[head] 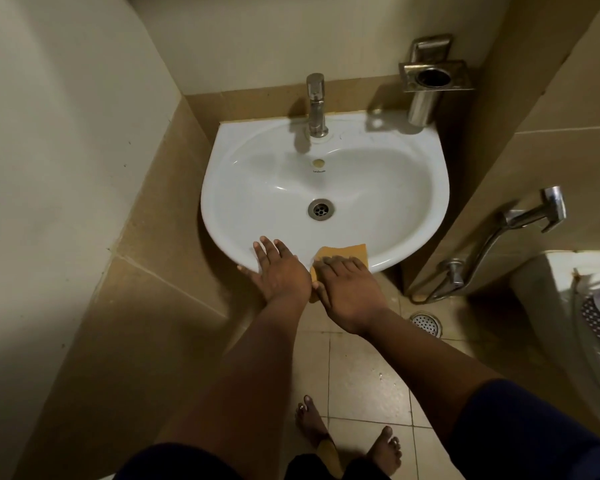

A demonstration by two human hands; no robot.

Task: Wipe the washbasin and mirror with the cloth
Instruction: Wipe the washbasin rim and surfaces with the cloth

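A white oval washbasin (388, 188) hangs on the tiled wall, with a chrome tap (316, 105) at its back and a metal drain (321, 209) in the bowl. An orange cloth (352, 252) lies over the front rim. My right hand (343, 289) presses flat on the cloth, fingers together. My left hand (276, 268) rests flat on the bare rim just left of it, fingers spread, thumb hooked under the edge. No mirror is in view.
A steel holder (430, 84) is fixed to the wall at the back right. A chrome spray hose (520, 226) hangs on the right wall above a floor drain (426, 323). A white toilet tank (575, 306) stands at the far right. My bare feet (347, 441) are on beige tiles.
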